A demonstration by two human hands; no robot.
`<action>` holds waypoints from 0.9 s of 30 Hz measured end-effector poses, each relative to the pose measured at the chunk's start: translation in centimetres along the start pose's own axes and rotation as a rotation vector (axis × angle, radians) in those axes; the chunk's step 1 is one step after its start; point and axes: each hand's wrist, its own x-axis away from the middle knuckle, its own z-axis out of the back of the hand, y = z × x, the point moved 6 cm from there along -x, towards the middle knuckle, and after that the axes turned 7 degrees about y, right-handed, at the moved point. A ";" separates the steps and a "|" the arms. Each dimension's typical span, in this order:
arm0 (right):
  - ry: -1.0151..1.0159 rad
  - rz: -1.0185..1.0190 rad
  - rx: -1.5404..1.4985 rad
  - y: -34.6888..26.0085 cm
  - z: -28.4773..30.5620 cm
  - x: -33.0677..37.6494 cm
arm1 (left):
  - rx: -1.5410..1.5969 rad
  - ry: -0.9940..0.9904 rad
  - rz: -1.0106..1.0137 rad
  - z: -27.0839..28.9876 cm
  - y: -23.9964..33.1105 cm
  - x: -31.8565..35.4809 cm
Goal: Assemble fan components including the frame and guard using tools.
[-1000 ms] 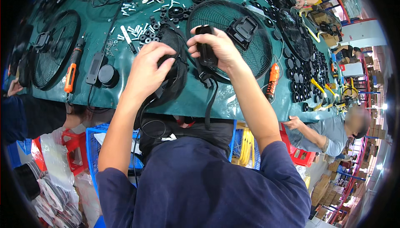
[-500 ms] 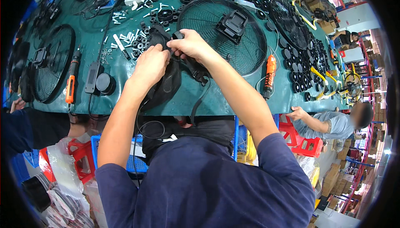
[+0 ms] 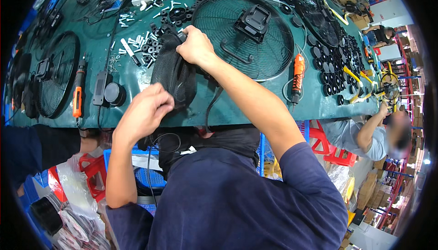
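In front of me on the table edge lies a black mesh bag [image 3: 172,77], slumped, with a dark strap [image 3: 212,108] hanging down beside it. My right hand [image 3: 196,45] is closed at the bag's upper end, its fingertips partly hidden behind the hand. My left hand [image 3: 147,111] is off the bag's lower left side, its fingers bent and apart from the thumb, with nothing visible in it. Right of the bag lies a round black fan guard [image 3: 273,49] carrying a square mount [image 3: 253,23] and a curved black handle [image 3: 235,52].
Loose screws [image 3: 132,42] and black knobs [image 3: 150,48] lie beyond the bag. Orange electric screwdrivers [image 3: 297,76] flank the work area. Another fan guard [image 3: 57,74] lies left, near a co-worker's sleeve [image 3: 43,145]. Many black round caps [image 3: 326,65] cover the right side.
My left hand has come away from the bag's top, toward me and leftward. My right hand has shifted slightly left and away from me. The bag now shows more fully; the handle is uncovered.
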 end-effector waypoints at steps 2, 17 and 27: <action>0.009 -0.005 -0.020 -0.1 0.3 0.1 | -0.008 0.019 0.019 0.0 -0.3 2.0; 0.003 0.025 -0.045 -1.0 1.8 1.6 | 0.311 0.099 0.335 0.2 -7.5 8.6; -0.138 0.907 -0.214 -6.6 5.0 9.5 | 0.212 0.155 0.388 2.0 -4.1 8.0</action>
